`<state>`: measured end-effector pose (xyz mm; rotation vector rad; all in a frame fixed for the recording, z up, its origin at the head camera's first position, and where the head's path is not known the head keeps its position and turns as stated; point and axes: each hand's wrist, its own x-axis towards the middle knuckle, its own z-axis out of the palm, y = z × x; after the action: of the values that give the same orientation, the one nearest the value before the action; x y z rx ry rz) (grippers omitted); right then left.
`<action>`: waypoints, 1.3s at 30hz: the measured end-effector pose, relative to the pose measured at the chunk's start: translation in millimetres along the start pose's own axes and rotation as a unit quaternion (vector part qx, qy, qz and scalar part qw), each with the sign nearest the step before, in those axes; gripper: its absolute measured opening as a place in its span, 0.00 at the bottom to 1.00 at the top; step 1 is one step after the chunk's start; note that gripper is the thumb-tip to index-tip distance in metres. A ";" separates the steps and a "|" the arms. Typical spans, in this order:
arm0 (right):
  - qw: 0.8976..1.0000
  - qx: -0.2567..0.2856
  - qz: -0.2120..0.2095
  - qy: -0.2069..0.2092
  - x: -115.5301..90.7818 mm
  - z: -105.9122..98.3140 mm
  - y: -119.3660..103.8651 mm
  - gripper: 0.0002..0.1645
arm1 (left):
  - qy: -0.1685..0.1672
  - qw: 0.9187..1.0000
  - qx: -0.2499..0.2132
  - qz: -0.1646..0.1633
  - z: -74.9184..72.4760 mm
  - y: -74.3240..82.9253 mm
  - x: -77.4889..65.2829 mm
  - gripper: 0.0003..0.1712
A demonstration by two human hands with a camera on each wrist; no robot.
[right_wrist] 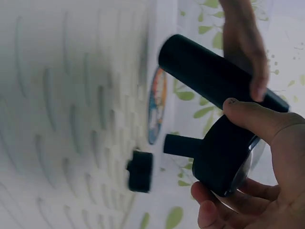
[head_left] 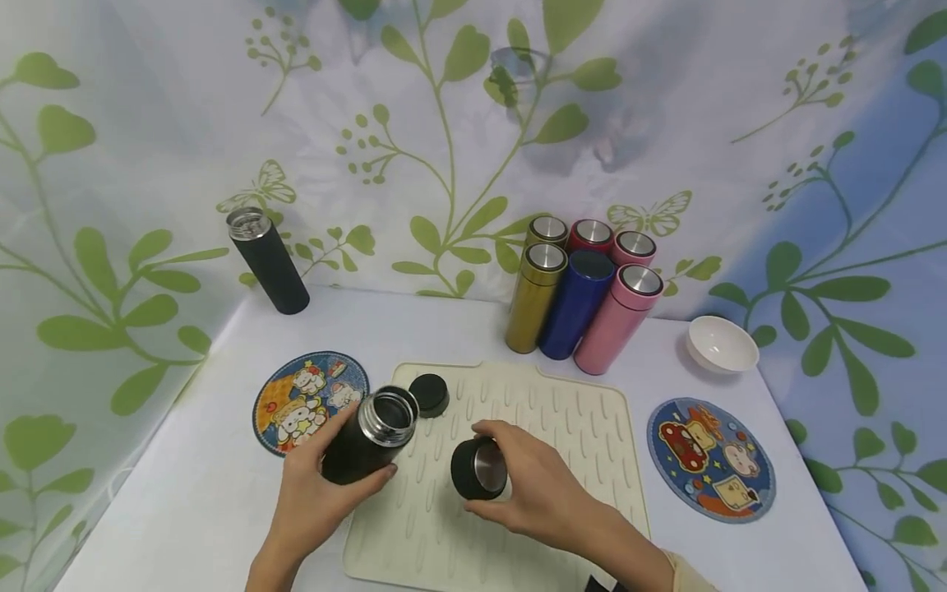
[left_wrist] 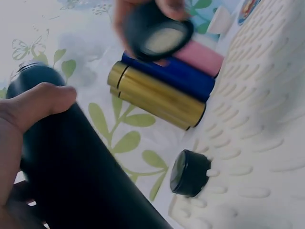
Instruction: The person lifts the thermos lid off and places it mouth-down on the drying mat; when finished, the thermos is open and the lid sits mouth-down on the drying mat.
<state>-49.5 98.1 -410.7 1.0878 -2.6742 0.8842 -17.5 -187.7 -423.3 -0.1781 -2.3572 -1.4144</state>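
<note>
My left hand (head_left: 312,495) grips a black thermos bottle (head_left: 353,454) round its body, its bare steel mouth facing up with no lid on it. Between thumb and fingers, my right hand (head_left: 543,485) holds a black lid (head_left: 466,475) with a steel disc on its top, apart from the bottle and over the cream mat (head_left: 592,460). A second black lid (head_left: 429,396) lies at the mat's far left corner, and the left wrist view shows this lid (left_wrist: 191,174) too. Behind on the left, another black thermos bottle (head_left: 272,267) stands lidless.
Several thermos bottles stand grouped at the back, among them a gold one (head_left: 534,304), a blue one (head_left: 577,304) and a pink one (head_left: 617,321). A white bowl (head_left: 721,349) sits at the back right. Round cartoon mats lie left (head_left: 284,399) and right (head_left: 710,460).
</note>
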 end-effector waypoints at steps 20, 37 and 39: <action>0.997 -0.036 -0.024 -0.069 31.7 89.7 12.4 0.45 | 0.037 0.999 -0.034 -0.014 -5.9 2.6 5.5 0.54; 0.997 -0.036 0.000 -0.072 46.9 118.9 5.9 0.45 | 0.055 0.997 -0.048 -0.014 -4.3 4.8 3.7 0.54; 0.997 -0.036 0.003 -0.075 45.4 117.0 5.0 0.48 | 0.054 0.997 -0.044 -0.019 -3.7 4.3 3.5 0.54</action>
<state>-74.2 8.1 -494.8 1.1733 -2.8070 0.7267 -18.5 -189.2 -416.9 -0.0788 -2.2239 -1.5076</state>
